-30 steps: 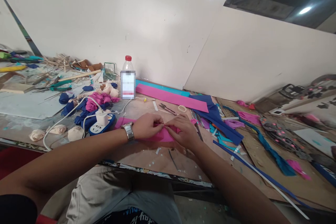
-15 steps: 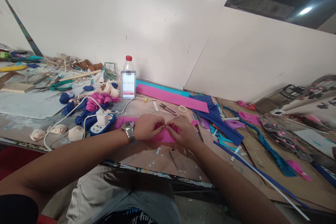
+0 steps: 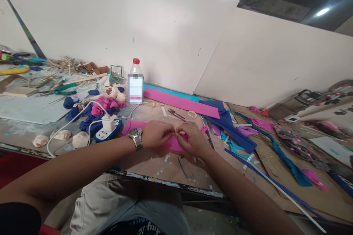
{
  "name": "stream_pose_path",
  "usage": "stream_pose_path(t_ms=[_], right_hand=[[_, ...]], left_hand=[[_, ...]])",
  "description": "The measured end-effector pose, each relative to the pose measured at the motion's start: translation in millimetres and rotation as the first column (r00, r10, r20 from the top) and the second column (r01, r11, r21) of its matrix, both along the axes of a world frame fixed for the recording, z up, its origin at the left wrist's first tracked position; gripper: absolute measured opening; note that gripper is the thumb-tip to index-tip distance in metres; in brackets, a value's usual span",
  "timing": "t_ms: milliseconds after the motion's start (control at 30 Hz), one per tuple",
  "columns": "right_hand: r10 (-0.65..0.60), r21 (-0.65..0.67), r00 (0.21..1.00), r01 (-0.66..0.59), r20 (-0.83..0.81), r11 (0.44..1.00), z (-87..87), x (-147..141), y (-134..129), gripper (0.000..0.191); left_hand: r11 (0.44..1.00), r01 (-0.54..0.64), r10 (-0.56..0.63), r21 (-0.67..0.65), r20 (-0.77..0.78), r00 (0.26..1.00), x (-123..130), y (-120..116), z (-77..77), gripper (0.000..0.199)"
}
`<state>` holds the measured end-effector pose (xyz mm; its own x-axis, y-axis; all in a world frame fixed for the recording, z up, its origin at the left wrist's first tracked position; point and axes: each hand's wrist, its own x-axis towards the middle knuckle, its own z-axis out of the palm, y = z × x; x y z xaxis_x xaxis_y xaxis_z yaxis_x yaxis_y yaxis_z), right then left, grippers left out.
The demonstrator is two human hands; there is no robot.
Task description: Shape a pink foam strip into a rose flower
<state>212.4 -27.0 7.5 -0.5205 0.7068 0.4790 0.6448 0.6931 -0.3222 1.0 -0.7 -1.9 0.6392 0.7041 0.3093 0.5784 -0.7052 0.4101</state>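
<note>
A pink crepe paper strip lies across the table in front of me, its left end passing under my watch wrist. My left hand is closed, thumb and forefinger pinching the paper's edge. Directly opposite, my right hand pinches the same edge, and the fingertips of both hands nearly touch. A small gathered bit of pink shows beside the right fingers. My hands cover much of the strip's middle.
A power strip with a white cable sits left, by rolled paper flowers. Behind stand a red-capped bottle and a folded pink strip. Scissors and a tape ring lie beyond my hands; blue paper is to the right.
Both hands stay at nearly the same spot. The right fingers have shifted slightly at the pinched edge, and more gathered pink shows beside them.
</note>
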Motion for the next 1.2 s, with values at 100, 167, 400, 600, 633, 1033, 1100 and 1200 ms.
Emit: stream_pose_path(t_ms=[100, 167, 400, 600, 633, 1033, 1100, 1200], right_hand=[[-0.010, 0.010, 1.000, 0.010, 0.015, 1.000, 0.0, 0.0, 0.8, 0.004], [-0.012, 0.006, 0.999, 0.012, 0.029, 1.000, -0.3, -0.7, 0.8, 0.005], [-0.017, -0.011, 1.000, 0.017, 0.021, 1.000, 1.1, -0.2, 0.3, 0.005], [0.004, 0.000, 0.999, -0.004, 0.048, 1.000, 2.2, 0.9, 0.5, 0.005], [0.004, -0.001, 0.999, -0.004, 0.048, 1.000, 2.1, 0.6, 0.4, 0.006], [-0.038, 0.025, 0.999, 0.039, -0.012, 0.999, 0.6, 5.5, 4.2, 0.008], [-0.037, 0.027, 0.999, 0.038, -0.020, 0.999, 0.7, 6.4, 4.3, 0.007], [-0.029, 0.021, 0.999, 0.029, -0.019, 0.999, 1.8, 5.9, 3.8, 0.005]], left_hand=[[1.000, -0.011, 0.012, 0.008, -0.016, 1.000, -0.2, 2.4, -1.7, 0.027], [1.000, -0.005, 0.005, 0.005, -0.014, 1.000, -0.2, 3.1, -1.8, 0.029], [1.000, -0.004, 0.004, 0.001, -0.032, 0.999, -0.3, 2.9, 1.0, 0.027], [1.000, 0.004, -0.003, 0.019, -0.044, 0.999, -0.8, 3.3, -0.2, 0.026], [1.000, 0.012, -0.011, 0.023, -0.043, 0.999, -0.8, 2.9, 0.0, 0.026], [0.999, -0.046, 0.047, 0.012, -0.073, 0.996, -3.0, 1.6, 8.9, 0.032], [0.999, -0.048, 0.048, 0.012, -0.068, 0.997, -3.3, 1.8, 8.8, 0.031], [0.999, -0.053, 0.054, 0.007, -0.063, 0.997, -3.4, 1.6, 8.3, 0.030]])
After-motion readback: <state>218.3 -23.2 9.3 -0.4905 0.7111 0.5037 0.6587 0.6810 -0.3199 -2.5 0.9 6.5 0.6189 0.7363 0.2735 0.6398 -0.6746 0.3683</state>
